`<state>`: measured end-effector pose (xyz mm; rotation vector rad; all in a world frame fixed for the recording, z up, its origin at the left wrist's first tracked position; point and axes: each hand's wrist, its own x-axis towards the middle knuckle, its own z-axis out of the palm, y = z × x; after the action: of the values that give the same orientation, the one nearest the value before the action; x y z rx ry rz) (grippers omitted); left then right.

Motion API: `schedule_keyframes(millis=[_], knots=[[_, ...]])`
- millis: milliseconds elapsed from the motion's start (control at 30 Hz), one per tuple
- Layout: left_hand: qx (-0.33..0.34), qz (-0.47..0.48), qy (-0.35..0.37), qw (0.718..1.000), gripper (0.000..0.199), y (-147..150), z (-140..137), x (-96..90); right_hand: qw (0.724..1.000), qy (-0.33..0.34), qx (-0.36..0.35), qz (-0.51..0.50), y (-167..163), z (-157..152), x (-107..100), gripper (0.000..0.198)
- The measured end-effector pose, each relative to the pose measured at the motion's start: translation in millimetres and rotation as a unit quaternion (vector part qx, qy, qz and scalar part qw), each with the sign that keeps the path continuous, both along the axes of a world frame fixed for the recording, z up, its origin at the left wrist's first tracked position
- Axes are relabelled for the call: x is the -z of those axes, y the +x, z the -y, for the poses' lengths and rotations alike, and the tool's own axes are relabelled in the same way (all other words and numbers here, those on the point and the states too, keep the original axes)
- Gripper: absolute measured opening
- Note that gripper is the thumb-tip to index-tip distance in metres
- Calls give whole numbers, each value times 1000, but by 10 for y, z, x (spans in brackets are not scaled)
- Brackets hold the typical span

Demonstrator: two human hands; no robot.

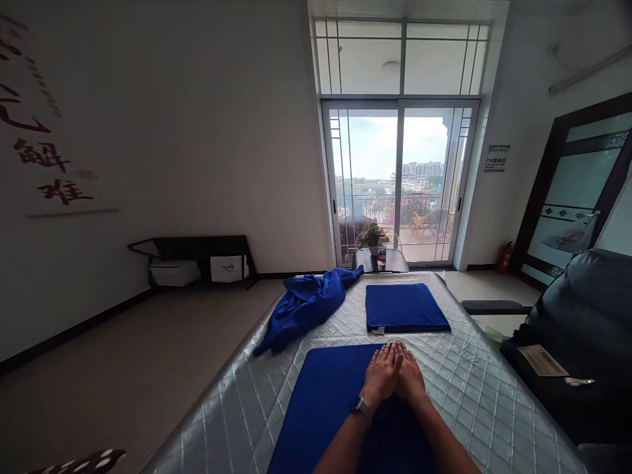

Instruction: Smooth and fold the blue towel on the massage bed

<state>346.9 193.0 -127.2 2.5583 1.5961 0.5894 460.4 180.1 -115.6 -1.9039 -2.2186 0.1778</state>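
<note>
Flat on a blue folded cloth (pixel 326 395) lie my left hand (pixel 382 375) and my right hand (pixel 409 374), side by side and touching, near its far right corner. Fingers on both hands are stretched forward, and neither grips anything. A watch with a metallic band is on my left wrist. Beyond my hands, a second blue cloth (pixel 405 307) is folded into a neat flat rectangle, with a small pale tag at its near edge. A crumpled blue cloth (pixel 309 306) lies to the left of it, along the edge of the bed.
All the cloths lie on a silvery quilted mattress (pixel 474 388). Past its far end stands a small table (pixel 394 261) with a bottle (pixel 382 251) and a potted plant (pixel 372 237). At right is a dark chair (pixel 587 316); a low black rack (pixel 202 250) stands by the left wall.
</note>
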Motion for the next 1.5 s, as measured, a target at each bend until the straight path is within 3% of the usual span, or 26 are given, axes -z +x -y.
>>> schedule_keyframes(millis=[300, 567, 667, 1067, 1500], knots=[[-78, -17, -9, 997, 66, -636, 49, -1, 1000, 2, 22, -20, -34, -26, -36, 67], [-181, -50, -16, 982, 61, -1673, 27, -1, 999, 1, 26, -23, -36, -18, -40, 67], [-212, -57, -7, 975, 62, -1927, 64, 32, 999, 0, 27, -21, -38, -24, -32, 67], [-235, -51, 17, 971, 72, -1950, 89, 51, 1000, -1, 24, -6, -51, -47, -23, 68], [-247, -54, 20, 967, 69, -1931, 149, -15, 1000, -9, 19, 14, -69, -29, -65, 68]])
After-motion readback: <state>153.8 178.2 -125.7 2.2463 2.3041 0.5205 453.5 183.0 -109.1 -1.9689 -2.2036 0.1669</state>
